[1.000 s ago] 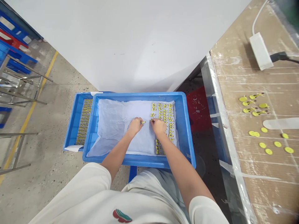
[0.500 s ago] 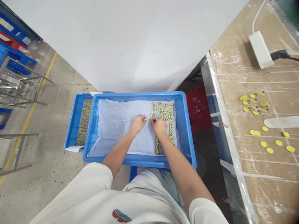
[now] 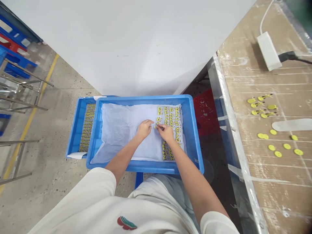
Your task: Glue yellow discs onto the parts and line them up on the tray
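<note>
My right hand [image 3: 166, 132] pinches a small yellow part [image 3: 155, 127] between thumb and fingertips, low over the white cloth [image 3: 117, 130]. Just to its left is my left hand [image 3: 144, 129], fingers stretched toward the part, with nothing visible in them. The cloth lines a blue crate [image 3: 146, 166]. Rows of small yellow parts with dark ends [image 3: 177, 120] lie along the crate's right side. The leftmost row [image 3: 159, 111] runs beside my right hand, which hides some of it. The parts' exact kind is too small to make out.
A second blue crate [image 3: 73, 138], holding many such parts, sits partly under the first at left. On the cardboard-covered table [image 3: 268, 201] at right are yellow discs [image 3: 278, 154], yellow parts [image 3: 268, 115] and a white power block [image 3: 269, 51]. A white panel [image 3: 136, 42] stands behind the crates.
My left fingers have come off the small yellow part that both hands were holding. My right hand keeps it and has shifted slightly down. The view has moved a little.
</note>
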`<state>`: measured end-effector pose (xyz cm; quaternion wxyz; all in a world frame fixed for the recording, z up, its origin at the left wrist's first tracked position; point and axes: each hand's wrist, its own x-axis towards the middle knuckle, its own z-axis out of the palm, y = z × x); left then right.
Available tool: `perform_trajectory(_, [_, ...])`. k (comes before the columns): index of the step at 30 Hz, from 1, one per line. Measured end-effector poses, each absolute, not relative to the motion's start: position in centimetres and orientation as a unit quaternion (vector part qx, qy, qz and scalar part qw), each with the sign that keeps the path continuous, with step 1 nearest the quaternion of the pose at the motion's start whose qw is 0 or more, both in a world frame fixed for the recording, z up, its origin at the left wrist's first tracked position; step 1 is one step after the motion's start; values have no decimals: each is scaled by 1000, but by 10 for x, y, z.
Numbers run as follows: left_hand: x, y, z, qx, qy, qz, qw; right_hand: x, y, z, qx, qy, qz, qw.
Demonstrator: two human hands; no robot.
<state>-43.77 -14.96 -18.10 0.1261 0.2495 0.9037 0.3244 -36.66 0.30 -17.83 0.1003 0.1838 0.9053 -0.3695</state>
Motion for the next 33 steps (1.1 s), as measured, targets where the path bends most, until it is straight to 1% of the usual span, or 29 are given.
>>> perform_trajectory(5, [-455,-141,-178,203,911,336,122,-360,3,-177,176,933,-287,127])
perform_trajectory(10, [-469,-105,-181,172,914,336,153,-358,-1,-171,161,952,-205,158])
perform_trajectory(14, [-472,-83,-184,124,921,323,180,-359,0,-166,150,959,-164,174])
perform_trajectory(20, [-468,-74,-186,78,927,315,188,-362,0,-161,136,964,-137,183])
perform_trajectory(33, [-463,-82,-187,65,922,356,136,-369,3,-158,162,966,-112,166])
